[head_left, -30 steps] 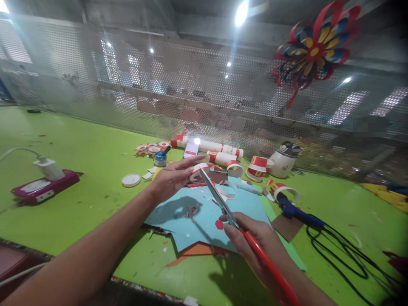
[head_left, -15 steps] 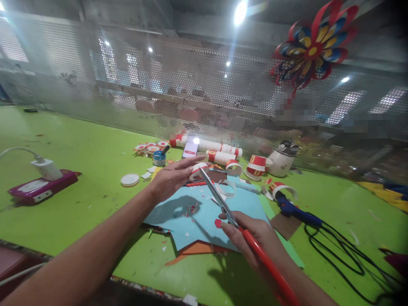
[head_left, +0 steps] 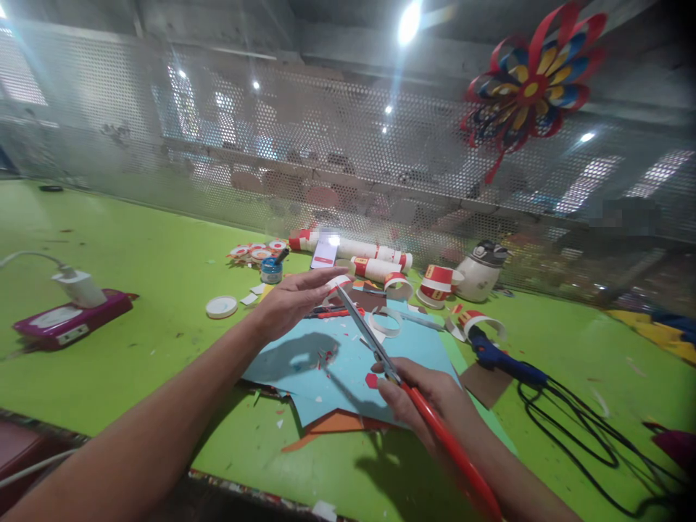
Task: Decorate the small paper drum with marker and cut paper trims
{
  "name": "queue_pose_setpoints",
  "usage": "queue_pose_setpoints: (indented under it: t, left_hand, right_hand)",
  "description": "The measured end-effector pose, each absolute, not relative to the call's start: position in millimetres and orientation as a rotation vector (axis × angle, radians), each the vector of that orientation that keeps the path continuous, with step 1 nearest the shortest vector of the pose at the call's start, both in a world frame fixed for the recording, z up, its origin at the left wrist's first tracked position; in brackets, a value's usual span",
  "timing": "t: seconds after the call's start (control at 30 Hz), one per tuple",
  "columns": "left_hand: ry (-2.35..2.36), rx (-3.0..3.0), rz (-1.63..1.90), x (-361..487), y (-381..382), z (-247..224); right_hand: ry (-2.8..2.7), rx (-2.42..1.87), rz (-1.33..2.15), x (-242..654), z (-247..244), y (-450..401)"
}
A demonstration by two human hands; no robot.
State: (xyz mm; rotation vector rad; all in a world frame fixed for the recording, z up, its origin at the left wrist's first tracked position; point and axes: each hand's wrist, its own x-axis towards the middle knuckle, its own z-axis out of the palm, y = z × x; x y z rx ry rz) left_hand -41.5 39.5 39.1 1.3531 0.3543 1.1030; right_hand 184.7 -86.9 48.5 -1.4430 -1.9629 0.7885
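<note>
My left hand (head_left: 291, 301) pinches a small white paper ring with a red edge (head_left: 338, 284) between thumb and fingers, above the paper sheets. In my right hand (head_left: 429, 395) are long scissors (head_left: 363, 324) with red handles; their blade tips reach up to the ring, and whether they cut into it is too small to tell. Beneath both hands lies a light blue paper sheet (head_left: 396, 348) with small red and white scraps and a red hexagon (head_left: 372, 380) on it. A white paper loop (head_left: 386, 321) rests behind the blades.
To the right, a blue glue gun (head_left: 505, 360) trails a black cable. Red-and-white paper cup pieces (head_left: 436, 283), paper tubes (head_left: 375, 250), a phone (head_left: 325, 250) and a blue jar (head_left: 272, 270) stand behind. A purple power strip (head_left: 76, 319) lies left on the green table (head_left: 163, 290).
My left hand and the ring have turned slightly, with the fingers a little lower. The scissors stay close to the ring, shifted slightly left.
</note>
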Motion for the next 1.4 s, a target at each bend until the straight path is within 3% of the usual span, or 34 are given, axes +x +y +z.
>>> queue_pose_setpoints:
  t: [0.37, 0.77, 1.07, 1.4]
  left_hand:
    - [0.266, 1.465, 1.090, -49, 34, 51]
    - [0.285, 1.454, 1.014, -50, 28, 56]
    - [0.304, 1.471, 1.026, -51, 32, 53]
    - [0.296, 1.399, 0.993, -49, 32, 56]
  right_hand:
    - [-1.871, -1.338, 1.043, 196, 60, -99]
    - [-1.417, -1.010, 1.648, 205, 28, -94]
    - [-1.195, -1.123, 1.682, 196, 41, -105]
    - [-1.392, -1.087, 1.578, 199, 40, -104]
